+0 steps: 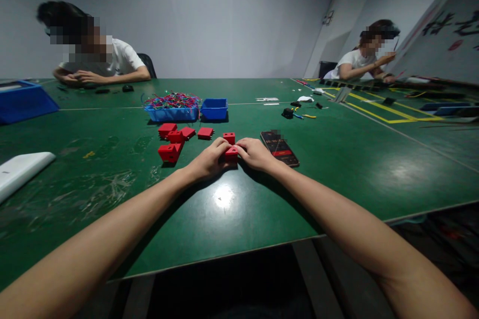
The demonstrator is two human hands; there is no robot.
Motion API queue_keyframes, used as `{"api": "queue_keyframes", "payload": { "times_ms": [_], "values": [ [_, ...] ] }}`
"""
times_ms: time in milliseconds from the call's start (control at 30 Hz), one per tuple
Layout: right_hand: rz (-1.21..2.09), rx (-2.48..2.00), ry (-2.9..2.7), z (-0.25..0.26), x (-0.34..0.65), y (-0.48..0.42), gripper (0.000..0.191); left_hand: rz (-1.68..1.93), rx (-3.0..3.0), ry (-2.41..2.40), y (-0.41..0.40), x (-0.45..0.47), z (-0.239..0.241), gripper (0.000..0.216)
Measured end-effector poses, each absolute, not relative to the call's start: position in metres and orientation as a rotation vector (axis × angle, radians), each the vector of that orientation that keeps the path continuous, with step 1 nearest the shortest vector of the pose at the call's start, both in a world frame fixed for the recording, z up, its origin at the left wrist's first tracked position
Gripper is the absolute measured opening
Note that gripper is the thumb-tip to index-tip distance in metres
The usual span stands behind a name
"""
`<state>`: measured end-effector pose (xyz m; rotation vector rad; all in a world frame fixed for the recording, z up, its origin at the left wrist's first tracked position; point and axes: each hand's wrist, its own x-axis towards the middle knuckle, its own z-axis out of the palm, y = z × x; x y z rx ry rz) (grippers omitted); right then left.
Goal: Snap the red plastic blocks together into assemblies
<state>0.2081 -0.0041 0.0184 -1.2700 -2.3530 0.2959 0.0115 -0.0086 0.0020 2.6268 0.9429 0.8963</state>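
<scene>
My left hand (pixel 210 160) and right hand (pixel 256 153) pinch the nearer red block (pixel 231 155) between their fingers; I should hold it steady, with light, even pressure.

Green table (pixel 247 219) has a bunch of red blocks (pixel 205 133) mid-frame, phone (pixel 280 152) right of center, white slab (pixel 26 172) far left.
</scene>
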Motion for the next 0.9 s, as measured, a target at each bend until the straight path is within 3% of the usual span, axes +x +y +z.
{"api": "queue_keyframes", "payload": {
  "times_ms": [367, 700, 900],
  "values": [
    [0.681, -1.394, -1.799, 0.011, 0.207, 0.007, 0.019, 0.981, 2.757, 0.842, -0.013, 0.013, 0.0, 0.023],
    [0.91, -1.317, -1.607, 0.002, 0.205, 0.013, 0.014, 0.991, 2.393, 1.256, -0.015, 0.014, 0.01, 0.041],
    [1.005, -1.255, -1.542, 0.0, 0.203, 0.015, 0.014, 0.929, 2.3, 1.199, -0.014, 0.013, 0.012, 0.045]
  ]
}}
